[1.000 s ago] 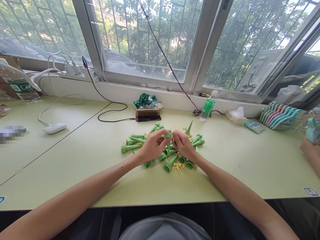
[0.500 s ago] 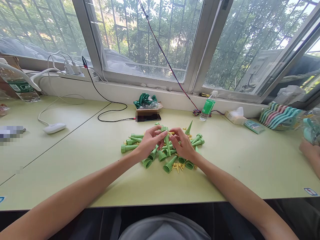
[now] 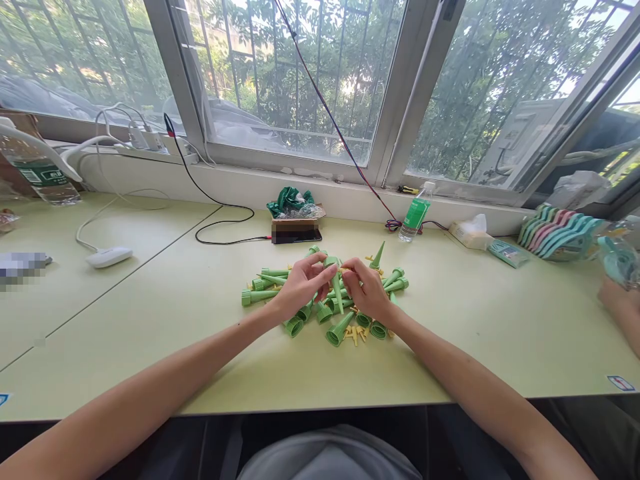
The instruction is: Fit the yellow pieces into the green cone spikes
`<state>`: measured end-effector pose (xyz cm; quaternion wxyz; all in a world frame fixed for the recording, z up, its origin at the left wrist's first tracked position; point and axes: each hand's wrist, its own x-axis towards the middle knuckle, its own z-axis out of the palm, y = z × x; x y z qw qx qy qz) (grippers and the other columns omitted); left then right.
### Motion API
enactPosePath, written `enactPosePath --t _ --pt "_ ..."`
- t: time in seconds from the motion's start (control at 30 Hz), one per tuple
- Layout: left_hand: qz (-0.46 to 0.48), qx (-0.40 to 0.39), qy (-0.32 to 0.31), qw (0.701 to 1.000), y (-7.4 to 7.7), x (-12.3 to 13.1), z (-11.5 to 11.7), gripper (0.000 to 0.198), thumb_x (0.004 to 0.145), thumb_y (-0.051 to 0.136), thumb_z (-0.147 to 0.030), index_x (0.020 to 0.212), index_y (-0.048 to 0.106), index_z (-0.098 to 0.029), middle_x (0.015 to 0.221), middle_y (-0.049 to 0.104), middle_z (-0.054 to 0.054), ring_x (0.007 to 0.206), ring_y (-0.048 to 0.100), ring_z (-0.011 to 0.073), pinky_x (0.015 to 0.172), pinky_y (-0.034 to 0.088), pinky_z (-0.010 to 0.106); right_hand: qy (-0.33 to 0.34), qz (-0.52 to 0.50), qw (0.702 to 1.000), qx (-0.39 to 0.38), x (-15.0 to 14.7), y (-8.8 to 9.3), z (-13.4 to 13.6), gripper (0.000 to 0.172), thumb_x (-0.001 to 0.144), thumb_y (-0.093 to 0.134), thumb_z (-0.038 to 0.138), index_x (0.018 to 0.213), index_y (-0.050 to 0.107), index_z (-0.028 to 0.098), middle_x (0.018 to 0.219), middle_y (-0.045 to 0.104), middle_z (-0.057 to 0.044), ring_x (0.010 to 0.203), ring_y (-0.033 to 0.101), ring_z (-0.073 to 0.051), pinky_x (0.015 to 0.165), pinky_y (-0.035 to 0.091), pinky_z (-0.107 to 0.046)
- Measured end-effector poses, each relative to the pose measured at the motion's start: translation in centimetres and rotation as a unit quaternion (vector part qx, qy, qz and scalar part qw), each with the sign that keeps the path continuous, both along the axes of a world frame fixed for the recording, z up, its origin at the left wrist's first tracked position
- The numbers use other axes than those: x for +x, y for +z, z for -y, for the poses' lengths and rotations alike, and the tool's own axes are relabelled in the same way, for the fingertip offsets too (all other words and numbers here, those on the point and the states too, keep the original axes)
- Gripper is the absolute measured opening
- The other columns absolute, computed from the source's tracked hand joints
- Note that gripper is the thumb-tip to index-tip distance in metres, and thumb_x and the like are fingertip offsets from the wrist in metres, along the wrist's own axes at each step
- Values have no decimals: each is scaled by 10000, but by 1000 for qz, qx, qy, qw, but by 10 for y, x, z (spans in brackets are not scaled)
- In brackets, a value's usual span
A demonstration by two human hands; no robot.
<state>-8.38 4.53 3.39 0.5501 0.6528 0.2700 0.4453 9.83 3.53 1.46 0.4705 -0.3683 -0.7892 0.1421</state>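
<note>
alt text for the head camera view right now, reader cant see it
A person's left hand holds a green cone, tip down, while the right hand holds a small yellow piece at its side, above more green cones and yellow pieces scattered on a pale green table. A labelled bottle stands behind, near windows.

Green plastic cone (image 3: 338, 294) tip-down in L hand (image 3: 302, 284), sm. yellow pc (image 3: 343, 269) in R hand (image 3: 369, 287) nr cone's wide end.

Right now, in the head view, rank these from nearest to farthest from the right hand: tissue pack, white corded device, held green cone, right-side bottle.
1. Held green cone: in the left hand.
2. Right-side bottle: behind, slightly right.
3. Tissue pack: farther right.
4. White corded device: far left.
</note>
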Motion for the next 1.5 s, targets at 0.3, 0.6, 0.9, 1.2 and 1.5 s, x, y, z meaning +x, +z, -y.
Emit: enactPosePath --t 0.3,0.6,0.9,1.2,1.5 --pt "-10 79 1 997 -10 4 1 305 848 682 -419 960 502 -200 632 437 -70 436 468 59 409 404 187 -17 -32 998 -46 -3 1 1 445 1009 288 552 718 394 234 535 477 27 489 427 -128 537 364 -265" --pt "-92 169 55 980 -10 4 5 283 847 670 -411 947 523 -191 583 434 -69 497 443 79 486 415 205 -12 -68 994 -89 -6 3 3 517 990 308 595 631 387 231 473 441 23 452 408 -125 468 340 -262" --pt "-139 271 92 948 -20 3 0 205 858 656 -348 966 574 -194 612 487 -49 540 429 89 536 422 213 -11 -71 992 -105 -7 4 3 524 983 342 569 589 384 227 466 445 17 443 395 -122 453 332 -265" --pt "-35 104 24 994 -8 5 5 269 845 680 -401 916 528 -191 588 446 -68 456 448 69 434 394 194 -14 -80 991 -108 -8 5 3 446 1001 355 516 666 404 225 501 473 38 445 434 -114 495 363 -257" --pt "32 -32 8 999 -4 4 1 300 833 694 -441 878 540 -187 611 520 -49 427 502 75 361 334 172 -21 -1 1000 -14 -4 0 -1 206 1006 411 382 1051 508 206 707 588 18 522 488 -113 555 379 -240"
